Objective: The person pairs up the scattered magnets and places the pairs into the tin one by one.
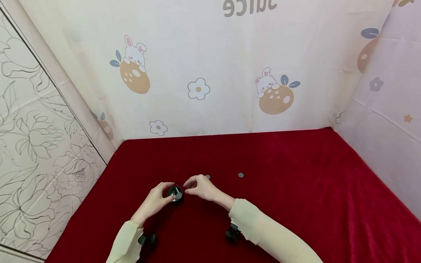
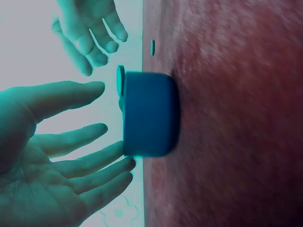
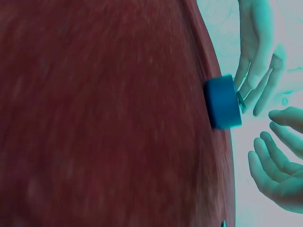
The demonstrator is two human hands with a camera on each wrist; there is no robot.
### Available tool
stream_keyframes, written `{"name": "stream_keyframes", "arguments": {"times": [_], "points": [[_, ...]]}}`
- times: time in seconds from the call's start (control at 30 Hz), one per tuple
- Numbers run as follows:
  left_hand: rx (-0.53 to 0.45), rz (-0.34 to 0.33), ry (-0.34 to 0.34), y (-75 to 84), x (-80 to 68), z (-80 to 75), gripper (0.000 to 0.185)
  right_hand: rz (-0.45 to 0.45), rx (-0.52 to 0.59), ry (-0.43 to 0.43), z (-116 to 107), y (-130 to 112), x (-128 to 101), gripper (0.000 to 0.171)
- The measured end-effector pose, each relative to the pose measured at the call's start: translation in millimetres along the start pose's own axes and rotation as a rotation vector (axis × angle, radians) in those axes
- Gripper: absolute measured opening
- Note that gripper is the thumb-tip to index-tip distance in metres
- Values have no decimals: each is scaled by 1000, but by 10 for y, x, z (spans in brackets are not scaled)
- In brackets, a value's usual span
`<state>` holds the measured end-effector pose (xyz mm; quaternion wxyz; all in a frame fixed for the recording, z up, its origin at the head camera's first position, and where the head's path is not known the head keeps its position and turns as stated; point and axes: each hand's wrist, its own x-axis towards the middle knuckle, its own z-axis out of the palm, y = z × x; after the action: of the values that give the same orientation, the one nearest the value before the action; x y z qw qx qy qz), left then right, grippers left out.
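A small round dark container (image 1: 174,192) stands on the red cloth (image 1: 296,190), with a silver coin (image 1: 178,196) leaning at its rim. My left hand (image 1: 162,194) lies beside it on the left. Its straight fingers (image 2: 102,163) touch the container's side (image 2: 149,113). My right hand (image 1: 194,185) hovers just right of the container with relaxed fingers (image 2: 97,35) and holds nothing. The coin (image 2: 120,80) shows on edge at the rim in the left wrist view. In the right wrist view the container (image 3: 222,101) sits between both hands.
Two loose coins lie on the cloth beyond the hands, one (image 1: 241,175) to the right and one (image 1: 208,176) just behind my right hand. Patterned fabric walls (image 1: 210,73) close in the back and right; a tiled wall (image 1: 33,146) stands at the left.
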<state>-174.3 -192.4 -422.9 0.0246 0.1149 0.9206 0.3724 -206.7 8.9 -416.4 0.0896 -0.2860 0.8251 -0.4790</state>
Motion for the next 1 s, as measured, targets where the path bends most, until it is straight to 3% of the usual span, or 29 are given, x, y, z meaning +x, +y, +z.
{"name": "stream_keyframes", "arguments": {"times": [0.27,1.0], "points": [[-34,54,1,181,110,66,40,-3,-49,-29,-232,123,-110,20],[-77,182,-101,427,487,379,37,49,-150,71,-894,472,-460,23]]}}
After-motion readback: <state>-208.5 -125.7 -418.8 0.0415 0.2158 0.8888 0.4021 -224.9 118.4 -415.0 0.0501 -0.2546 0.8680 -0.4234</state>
